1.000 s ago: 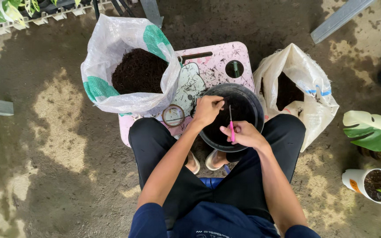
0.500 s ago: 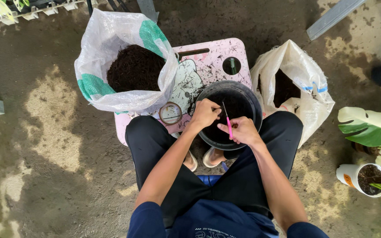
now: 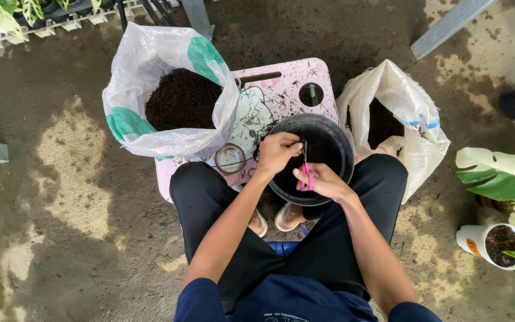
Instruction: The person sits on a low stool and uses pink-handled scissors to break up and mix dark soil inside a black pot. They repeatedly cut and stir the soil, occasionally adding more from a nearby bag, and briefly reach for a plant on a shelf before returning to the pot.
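Soil sack: a crinkled white and green woven sack (image 3: 144, 119) of dark, crumbly soil leans on the pink bench (image 3: 281, 89) to your left.
Left hand: your left hand (image 3: 276, 152) curls over the pot rim, fingertips pinched on something too small to make out.
Pot: the round black plastic pot (image 3: 338, 149) sits at the bench's near edge, between your knees.
Right hand: your right hand (image 3: 323, 180) closes its grip on pink-handled scissors (image 3: 306, 173), blades pointing up over the pot.
Right sack: a cream sack (image 3: 412, 125) slumps just beside the pot.
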